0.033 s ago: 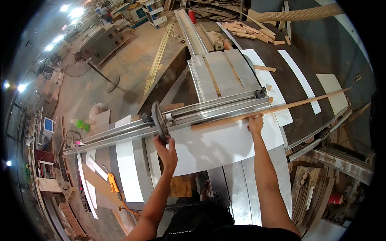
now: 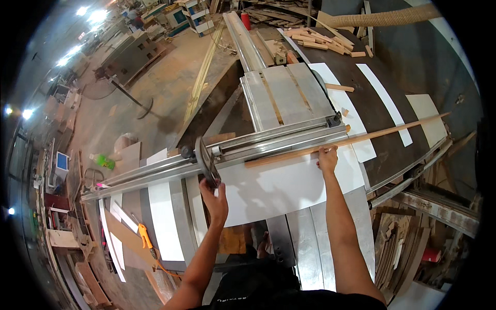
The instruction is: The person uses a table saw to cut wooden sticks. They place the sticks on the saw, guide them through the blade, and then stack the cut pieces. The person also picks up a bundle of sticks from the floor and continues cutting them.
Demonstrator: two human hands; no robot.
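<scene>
My left hand (image 2: 214, 202) is closed round the lower end of a dark curved metal clamp (image 2: 205, 161), which looks like a C-clamp. It stands against the long metal fence (image 2: 268, 148) of a sliding table saw. My right hand (image 2: 327, 158) grips a long thin wooden strip (image 2: 372, 135) from its near side. That strip runs along the fence and out over the dark table to the right. Beneath both hands lies a white sheet (image 2: 268, 192); my arms cast shadows on it.
A grooved metal sliding table (image 2: 289, 95) lies beyond the fence. Cut wood pieces (image 2: 330, 41) are heaped at the far right, near a white strip (image 2: 385, 101). At the left are an orange air gun (image 2: 144, 236), a green bottle (image 2: 105, 161) and another clamp (image 2: 93, 176).
The clamp's upper end has dropped slightly, and my left hand has shifted a little downward with it. My right hand and the wooden strip look almost unmoved.
</scene>
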